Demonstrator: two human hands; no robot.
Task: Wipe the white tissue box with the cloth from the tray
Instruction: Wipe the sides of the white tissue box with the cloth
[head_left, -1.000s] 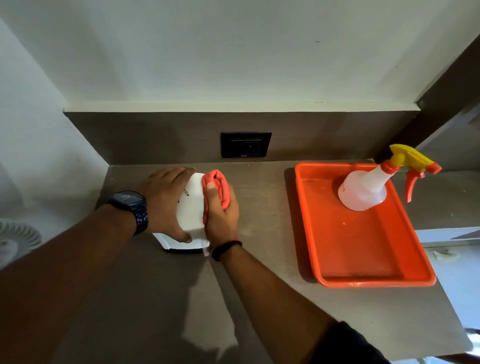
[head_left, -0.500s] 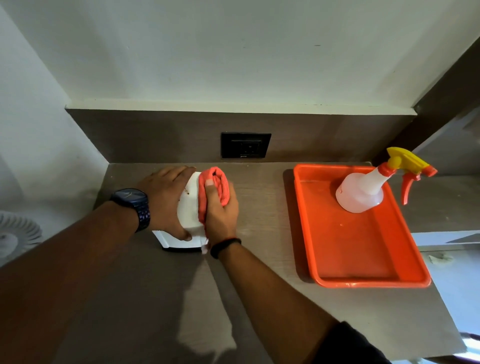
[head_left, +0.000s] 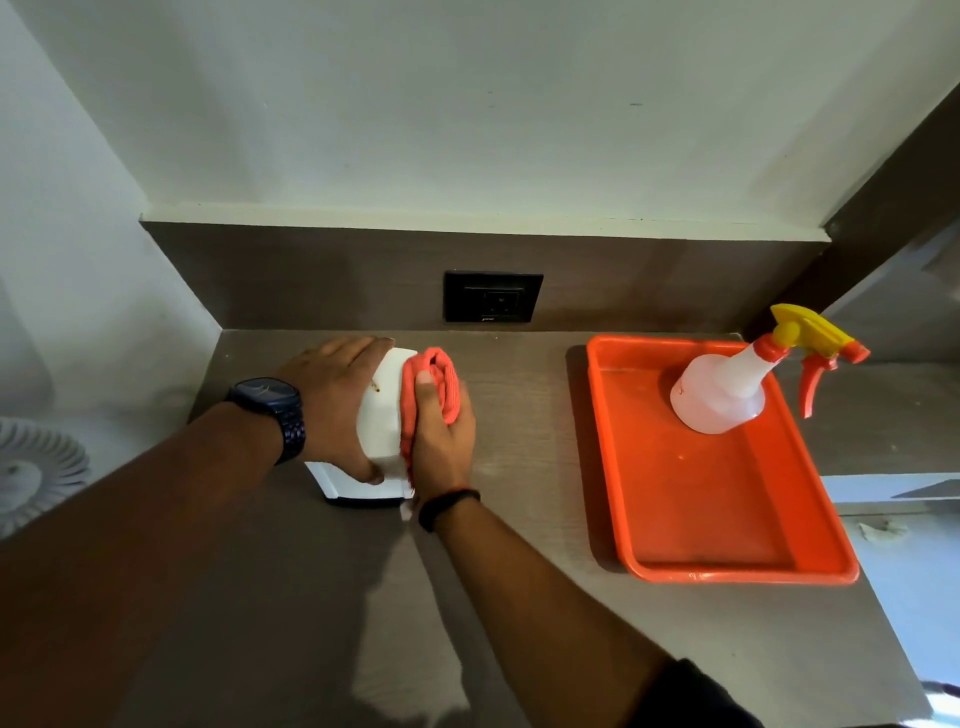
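Note:
The white tissue box (head_left: 379, 426) stands on the brown counter at the left. My left hand (head_left: 332, 400) grips it over its left side and top, a dark watch on the wrist. My right hand (head_left: 441, 441) presses a rolled orange-red cloth (head_left: 436, 387) against the box's right side. The orange tray (head_left: 717, 499) lies to the right. Much of the box is hidden under my hands.
A white spray bottle (head_left: 722, 387) with a yellow and orange trigger stands at the tray's far end. A black wall socket (head_left: 491, 296) sits in the dark backsplash. A white fan (head_left: 31, 467) shows at the left edge. The counter (head_left: 519, 415) ends at the right behind the tray.
My right hand with the cloth has slid slightly toward the box's far end and leftward. My left hand keeps its hold on the box.

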